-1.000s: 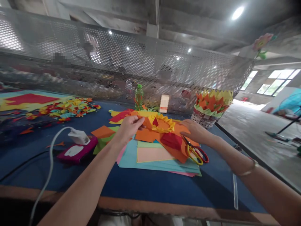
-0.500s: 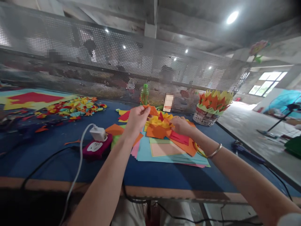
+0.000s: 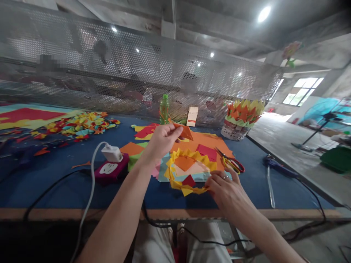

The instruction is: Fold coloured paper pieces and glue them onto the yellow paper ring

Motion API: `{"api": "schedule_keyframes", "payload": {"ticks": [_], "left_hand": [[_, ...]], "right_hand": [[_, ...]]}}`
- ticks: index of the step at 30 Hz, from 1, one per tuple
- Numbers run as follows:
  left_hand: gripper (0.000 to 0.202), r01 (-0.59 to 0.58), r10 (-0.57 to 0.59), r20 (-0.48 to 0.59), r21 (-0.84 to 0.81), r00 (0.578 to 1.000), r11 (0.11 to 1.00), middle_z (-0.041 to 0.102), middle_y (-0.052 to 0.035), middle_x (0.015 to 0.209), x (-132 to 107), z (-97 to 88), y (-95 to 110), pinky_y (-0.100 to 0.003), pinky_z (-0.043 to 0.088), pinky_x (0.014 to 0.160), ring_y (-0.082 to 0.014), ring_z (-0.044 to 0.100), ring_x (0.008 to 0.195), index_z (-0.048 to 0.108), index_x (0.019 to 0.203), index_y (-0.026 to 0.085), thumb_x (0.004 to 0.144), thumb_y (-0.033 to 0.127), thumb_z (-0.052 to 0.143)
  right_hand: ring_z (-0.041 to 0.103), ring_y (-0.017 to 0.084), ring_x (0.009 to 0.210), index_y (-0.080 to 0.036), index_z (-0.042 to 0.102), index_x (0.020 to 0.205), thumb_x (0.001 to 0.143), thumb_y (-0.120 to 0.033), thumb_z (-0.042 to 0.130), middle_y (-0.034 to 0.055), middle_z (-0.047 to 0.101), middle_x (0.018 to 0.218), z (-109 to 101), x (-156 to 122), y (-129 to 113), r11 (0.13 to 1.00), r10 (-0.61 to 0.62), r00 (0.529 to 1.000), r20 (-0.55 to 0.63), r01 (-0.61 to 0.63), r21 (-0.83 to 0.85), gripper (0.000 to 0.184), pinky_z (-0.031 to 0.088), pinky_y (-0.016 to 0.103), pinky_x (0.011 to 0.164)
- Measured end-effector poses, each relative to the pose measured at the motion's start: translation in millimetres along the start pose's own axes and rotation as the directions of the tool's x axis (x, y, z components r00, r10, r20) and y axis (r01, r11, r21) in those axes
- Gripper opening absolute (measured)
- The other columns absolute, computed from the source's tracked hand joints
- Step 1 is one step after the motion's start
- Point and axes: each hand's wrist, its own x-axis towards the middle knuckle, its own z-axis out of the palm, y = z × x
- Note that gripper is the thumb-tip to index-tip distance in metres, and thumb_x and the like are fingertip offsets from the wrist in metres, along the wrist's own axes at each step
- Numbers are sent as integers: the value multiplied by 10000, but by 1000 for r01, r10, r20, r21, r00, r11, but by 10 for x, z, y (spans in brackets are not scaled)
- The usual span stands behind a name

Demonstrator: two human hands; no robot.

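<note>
My left hand (image 3: 163, 141) pinches a folded piece of orange paper (image 3: 187, 132) above the far part of the paper pile. Nearer to me, my right hand (image 3: 227, 187) has its fingers closed on the right end of a zigzag yellow paper ring (image 3: 175, 182). The ring lies tilted over light blue sheets. Inside it show an orange paper square (image 3: 185, 163) and a small red paper piece (image 3: 189, 180). Beyond the ring are a large orange sheet (image 3: 212, 139) and a red paper square (image 3: 206, 152). Scissors (image 3: 236, 165) with red and yellow handles lie just past my right hand.
A glue gun (image 3: 282, 170) with a clear stick and a cable lies at the right. On the left sits a purple socket block (image 3: 112, 170) with a white charger (image 3: 112, 153). Behind stand a green bottle (image 3: 164, 109), a phone (image 3: 192, 117) and a basket of paper petals (image 3: 236, 129).
My right hand has brought the yellow ring toward me, off the orange sheet, uncovering the scissors. My left hand still holds the orange paper in nearly the same place. The view has shifted slightly.
</note>
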Motion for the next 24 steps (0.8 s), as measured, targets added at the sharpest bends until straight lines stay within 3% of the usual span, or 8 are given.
{"api": "schedule_keyframes", "payload": {"ticks": [5,9,16,24], "left_hand": [[274,67,-78,180,66,981,996,763,-59,893,-199,139,19,-261,543,763,-166,693,807,741,933,172,888,413,619],[265,107,-148,283,153,948,982,773,-43,958,-361,223,67,-279,550,824,-202,704,909,760,980,207,892,420,629],[250,174,-290,385,310,876,935,774,-8,958,-521,351,120,-241,531,819,-186,700,909,776,1045,246,930,373,593],[316,179,-468,430,559,772,810,770,6,1007,-597,378,163,-234,517,770,-192,696,910,753,1140,271,963,397,524]], "right_hand": [[585,231,1166,-270,610,1047,926,-165,608,10,726,1035,77,-140,-73,935,27,998,-63,-3,354,160,222,466,1085],[557,237,1209,-293,615,1039,916,-254,674,-7,714,1059,199,-203,-96,865,117,987,-106,-49,500,142,285,443,1057],[538,256,1247,-303,651,961,952,-290,616,-1,714,1090,319,-266,-95,828,182,955,-236,-19,560,38,299,446,1063],[604,228,1177,-306,663,979,982,-278,575,-39,752,996,336,-338,-102,847,153,939,-307,35,530,93,231,429,1095]]}}
